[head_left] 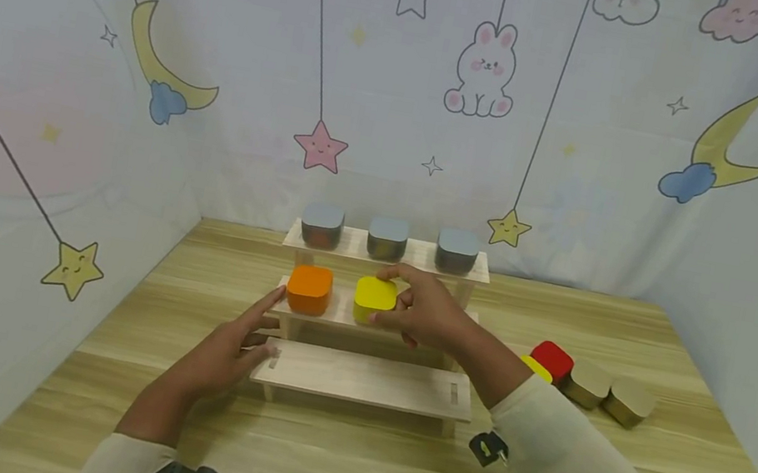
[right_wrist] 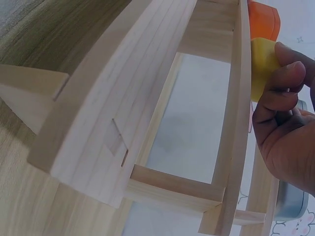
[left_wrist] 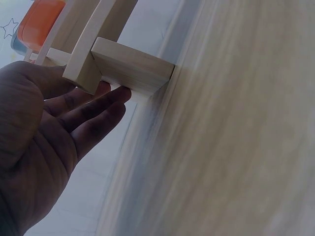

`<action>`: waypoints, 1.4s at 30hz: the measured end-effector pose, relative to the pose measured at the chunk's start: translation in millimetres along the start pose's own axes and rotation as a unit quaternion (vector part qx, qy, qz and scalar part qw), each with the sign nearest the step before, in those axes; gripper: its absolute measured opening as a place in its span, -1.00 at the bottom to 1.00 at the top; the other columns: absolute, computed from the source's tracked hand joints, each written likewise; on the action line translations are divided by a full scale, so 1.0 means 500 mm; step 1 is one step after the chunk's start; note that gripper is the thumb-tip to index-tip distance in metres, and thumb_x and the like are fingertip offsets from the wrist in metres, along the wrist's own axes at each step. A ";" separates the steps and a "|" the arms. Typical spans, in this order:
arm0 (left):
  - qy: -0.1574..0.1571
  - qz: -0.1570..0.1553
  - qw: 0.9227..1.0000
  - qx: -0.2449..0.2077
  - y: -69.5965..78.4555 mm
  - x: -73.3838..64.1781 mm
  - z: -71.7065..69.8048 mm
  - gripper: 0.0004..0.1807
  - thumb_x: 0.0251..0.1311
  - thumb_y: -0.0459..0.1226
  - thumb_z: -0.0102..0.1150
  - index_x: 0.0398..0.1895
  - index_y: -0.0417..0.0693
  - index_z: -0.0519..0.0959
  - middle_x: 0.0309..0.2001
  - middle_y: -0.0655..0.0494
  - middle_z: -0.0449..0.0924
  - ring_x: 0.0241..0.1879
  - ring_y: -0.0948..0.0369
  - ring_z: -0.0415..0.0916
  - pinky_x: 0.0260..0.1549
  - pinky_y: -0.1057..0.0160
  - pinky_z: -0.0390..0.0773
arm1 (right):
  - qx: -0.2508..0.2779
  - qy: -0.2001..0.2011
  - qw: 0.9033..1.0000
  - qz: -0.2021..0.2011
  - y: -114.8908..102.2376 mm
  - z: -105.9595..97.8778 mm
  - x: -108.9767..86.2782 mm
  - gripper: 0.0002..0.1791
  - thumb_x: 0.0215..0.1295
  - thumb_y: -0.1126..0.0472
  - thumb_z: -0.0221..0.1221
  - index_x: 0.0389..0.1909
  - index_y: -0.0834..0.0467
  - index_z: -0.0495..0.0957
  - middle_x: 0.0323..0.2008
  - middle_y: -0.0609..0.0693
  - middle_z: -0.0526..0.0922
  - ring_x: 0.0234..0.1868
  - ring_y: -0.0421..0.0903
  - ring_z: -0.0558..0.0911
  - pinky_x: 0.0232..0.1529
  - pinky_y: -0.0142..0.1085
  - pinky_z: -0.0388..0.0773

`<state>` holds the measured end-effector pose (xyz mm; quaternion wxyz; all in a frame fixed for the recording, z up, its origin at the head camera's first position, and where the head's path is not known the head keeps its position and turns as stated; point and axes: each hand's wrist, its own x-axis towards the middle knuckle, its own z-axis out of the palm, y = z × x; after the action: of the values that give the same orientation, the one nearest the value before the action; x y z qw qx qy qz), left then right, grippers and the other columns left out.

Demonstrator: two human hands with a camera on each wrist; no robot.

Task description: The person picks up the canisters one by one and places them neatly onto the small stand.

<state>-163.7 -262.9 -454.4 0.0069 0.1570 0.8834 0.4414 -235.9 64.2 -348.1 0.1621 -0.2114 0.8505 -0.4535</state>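
Observation:
A three-step wooden shelf (head_left: 362, 377) stands on the table. My right hand (head_left: 432, 312) pinches a yellow rounded-square tin (head_left: 376, 293) on the middle step, index finger at its back and thumb at its front right. In the right wrist view the yellow tin (right_wrist: 263, 69) sits by the board's edge, beside an orange tin (right_wrist: 264, 20). That orange tin (head_left: 309, 289) stands at the left of the middle step. My left hand (head_left: 217, 352) rests at the shelf's left end, its fingers (left_wrist: 98, 123) extended beside the wooden end and the thumb against the lowest board.
Three grey-blue tins (head_left: 387, 239) stand spaced along the top step. On the table to the right sit a red tin (head_left: 552, 360), two tan tins (head_left: 630, 401) and another yellow tin (head_left: 536, 367), partly behind my right forearm. A patterned cloth (head_left: 402, 105) hangs behind.

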 end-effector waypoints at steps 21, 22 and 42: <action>0.003 -0.005 1.000 0.003 0.003 0.003 -0.001 0.06 0.57 -0.41 0.22 0.82 0.52 -0.17 0.80 -0.04 0.02 0.48 -0.30 0.53 0.39 -0.25 0.62 | -0.023 0.001 0.999 -0.029 -0.004 -0.005 -0.013 -0.05 0.26 0.25 0.58 0.63 0.03 0.35 -0.59 -0.03 0.54 -0.73 -0.13 0.39 -0.66 -0.37 0.45; 0.003 -0.006 1.000 0.003 0.002 0.003 -0.001 0.06 0.57 -0.41 0.22 0.82 0.52 -0.17 0.80 -0.04 0.02 0.48 -0.30 0.53 0.39 -0.25 0.62 | -0.024 0.005 0.999 -0.029 -0.006 -0.007 -0.017 -0.04 0.26 0.24 0.58 0.63 0.01 0.34 -0.58 -0.03 0.55 -0.73 -0.13 0.39 -0.66 -0.37 0.45; -0.004 0.022 1.000 0.005 -0.006 0.001 -0.001 0.07 0.57 -0.44 0.20 0.83 0.43 -0.19 0.73 -0.24 0.16 0.42 -0.32 0.59 0.33 -0.20 0.69 | -0.027 0.072 0.995 -0.069 0.026 -0.065 -0.146 -0.18 0.30 0.29 0.54 0.56 0.10 0.46 -0.53 0.04 0.57 -0.66 -0.06 0.48 -0.53 -0.27 0.59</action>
<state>-165.3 -264.6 -456.4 0.0000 0.1778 0.8822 0.4361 -191.2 130.3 -335.5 0.0628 -0.2409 0.8552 -0.4547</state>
